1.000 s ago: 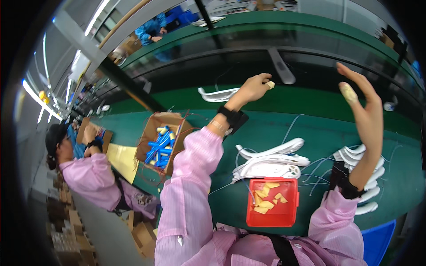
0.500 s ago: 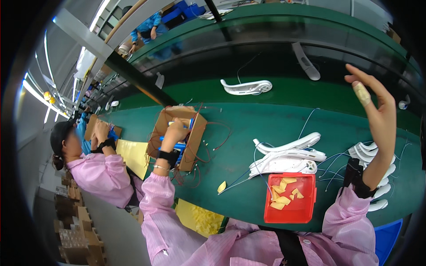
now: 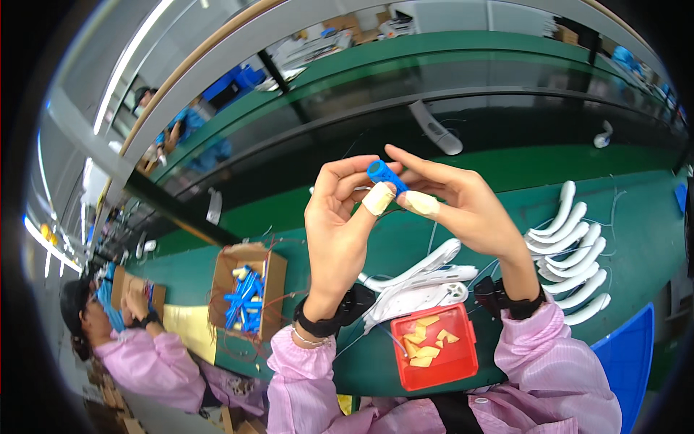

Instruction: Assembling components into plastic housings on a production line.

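Observation:
Raised over the bench, a short blue cylinder, probably a battery, is pinched between both my hands. My left hand has its thumb and fingers closed on one side. My right hand grips the other side with its thumb, its index finger extended over the top. Pale yellow wraps cover both thumbs. Left of my hands, a cardboard box holds more blue cylinders with some pale pieces, and thin dark red wires hang around it. White curved plastic housings lie just beyond a red tray of yellow foam pieces.
Several white curved handles are lined up on the green bench at right, among thin cables. Beyond runs a conveyor with a grey-white part. A blue bin stands lower right. At left sits a co-worker in pink.
My left hand has come out of the cardboard box with the blue battery. My right hand has moved in from the right to meet it. The view has shifted.

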Tool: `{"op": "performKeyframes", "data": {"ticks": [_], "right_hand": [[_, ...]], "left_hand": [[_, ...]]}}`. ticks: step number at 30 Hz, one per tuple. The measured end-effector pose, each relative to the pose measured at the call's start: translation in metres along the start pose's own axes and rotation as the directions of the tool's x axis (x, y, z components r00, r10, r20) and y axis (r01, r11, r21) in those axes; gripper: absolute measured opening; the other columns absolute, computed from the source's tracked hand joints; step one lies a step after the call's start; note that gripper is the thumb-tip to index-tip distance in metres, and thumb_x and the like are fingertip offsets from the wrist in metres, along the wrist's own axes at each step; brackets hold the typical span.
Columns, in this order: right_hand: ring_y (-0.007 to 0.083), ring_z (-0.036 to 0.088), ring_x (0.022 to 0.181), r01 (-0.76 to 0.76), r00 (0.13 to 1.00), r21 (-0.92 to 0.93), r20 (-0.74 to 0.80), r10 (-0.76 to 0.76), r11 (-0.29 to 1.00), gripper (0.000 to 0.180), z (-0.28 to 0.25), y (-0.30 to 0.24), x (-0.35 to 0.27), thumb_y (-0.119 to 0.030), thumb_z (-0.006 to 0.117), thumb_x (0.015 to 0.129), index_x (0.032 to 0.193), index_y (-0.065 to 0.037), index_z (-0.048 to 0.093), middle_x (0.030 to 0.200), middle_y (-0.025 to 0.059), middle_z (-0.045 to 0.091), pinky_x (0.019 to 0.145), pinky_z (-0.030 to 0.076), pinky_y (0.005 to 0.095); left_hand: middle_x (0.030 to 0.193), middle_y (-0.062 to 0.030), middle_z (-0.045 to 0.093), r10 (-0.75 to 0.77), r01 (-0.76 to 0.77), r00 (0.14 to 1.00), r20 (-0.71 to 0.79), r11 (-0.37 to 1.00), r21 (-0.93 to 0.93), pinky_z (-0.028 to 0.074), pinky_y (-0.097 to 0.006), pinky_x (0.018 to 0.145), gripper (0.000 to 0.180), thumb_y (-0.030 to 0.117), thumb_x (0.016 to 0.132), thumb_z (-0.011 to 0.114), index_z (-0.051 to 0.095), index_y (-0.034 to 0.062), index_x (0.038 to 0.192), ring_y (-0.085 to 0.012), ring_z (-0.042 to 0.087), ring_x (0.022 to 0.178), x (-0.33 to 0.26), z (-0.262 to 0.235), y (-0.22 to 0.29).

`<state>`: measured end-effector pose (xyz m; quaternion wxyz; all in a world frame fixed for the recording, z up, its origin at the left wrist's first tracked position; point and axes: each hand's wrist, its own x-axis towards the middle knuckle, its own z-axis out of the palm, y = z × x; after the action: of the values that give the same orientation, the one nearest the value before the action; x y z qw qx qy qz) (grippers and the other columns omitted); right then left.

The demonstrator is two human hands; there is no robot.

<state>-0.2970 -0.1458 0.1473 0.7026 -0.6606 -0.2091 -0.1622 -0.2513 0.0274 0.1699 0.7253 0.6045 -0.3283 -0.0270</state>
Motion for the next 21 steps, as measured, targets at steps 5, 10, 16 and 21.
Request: {"op": "performKeyframes", "data": {"ticks": [5,10,16,21], "right_hand": [[0.0134,0.062,0.096,-0.074,0.995,0.081,-0.053,0.079,0.994,0.053,-0.015,-0.007,-0.005,-0.008,0.062,0.094,0.144,-0.004,0.047,0.111,0.0095,0.066,0.087,0.052,0.0299],[0.0118,0.060,0.087,-0.077,0.995,0.037,-0.067,0.080,0.996,0.044,-0.015,0.001,-0.002,-0.007,0.057,0.096,0.140,-0.002,0.052,0.106,0.0086,0.068,0.081,0.052,0.0294],[0.0111,0.061,0.080,-0.058,0.984,-0.080,-0.173,0.043,0.995,0.044,0.000,0.010,0.001,-0.003,0.058,0.095,0.138,-0.001,0.053,0.104,0.0116,0.070,0.074,0.052,0.0263],[0.0121,0.064,0.082,-0.089,0.974,-0.135,-0.221,0.058,0.987,0.044,0.011,0.009,0.001,0.001,0.058,0.093,0.137,0.000,0.053,0.105,0.0151,0.071,0.072,0.053,0.0268]], "left_hand": [[0.115,-0.0133,0.066,0.053,-0.055,0.998,-0.047,0.997,-0.055,0.053,-0.027,0.086,0.031,0.005,0.094,0.062,0.060,-0.0056,0.124,-0.0152,0.065,0.099,0.009,0.019,-0.018],[0.103,-0.0091,0.070,0.116,-0.095,0.982,-0.152,0.986,0.139,0.051,-0.026,0.083,0.027,0.012,0.095,0.064,0.069,-0.0046,0.115,-0.0128,0.065,0.090,0.014,0.018,-0.027],[0.106,-0.0098,0.067,0.115,-0.090,0.974,-0.195,0.987,0.131,0.052,-0.025,0.082,0.024,0.002,0.092,0.064,0.069,-0.0042,0.115,-0.0115,0.063,0.092,0.012,0.014,-0.034],[0.106,-0.0104,0.067,0.126,-0.108,0.959,-0.254,0.991,0.083,0.053,-0.025,0.081,0.023,-0.001,0.092,0.061,0.070,-0.0051,0.113,-0.0127,0.064,0.092,0.012,0.015,-0.036]]}}
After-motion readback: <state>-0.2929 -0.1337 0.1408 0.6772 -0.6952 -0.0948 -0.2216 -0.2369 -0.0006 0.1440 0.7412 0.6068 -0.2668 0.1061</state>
